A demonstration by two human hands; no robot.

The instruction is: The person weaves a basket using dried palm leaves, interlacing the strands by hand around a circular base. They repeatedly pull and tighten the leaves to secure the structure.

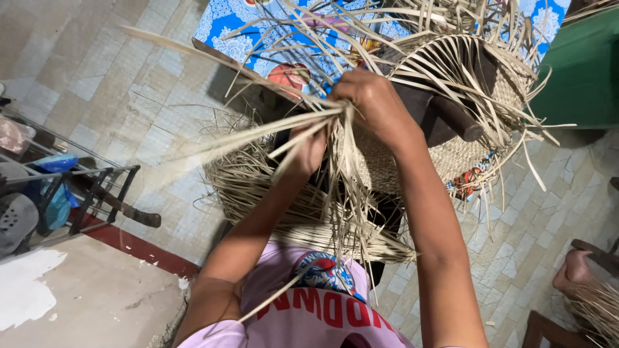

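A half-woven basket point(464, 151) of pale straw strips sits over a dark wooden form point(445, 113) in front of me. Many loose strips point(258, 132) fan out from its rim toward the left and down over my lap. My right hand point(374, 103) is closed around a bunch of these strips at the basket's edge. Just below and left of it, my left hand point(306, 151) grips more strips, partly hidden behind them. A pile of loose straw point(258, 187) lies under my arms.
A blue patterned cloth point(238, 26) lies on the tiled floor beyond the basket. A dark metal rack point(97, 187) holding bags stands at left. A green surface point(580, 71) is at upper right. Another person's foot point(574, 270) and more straw show at lower right.
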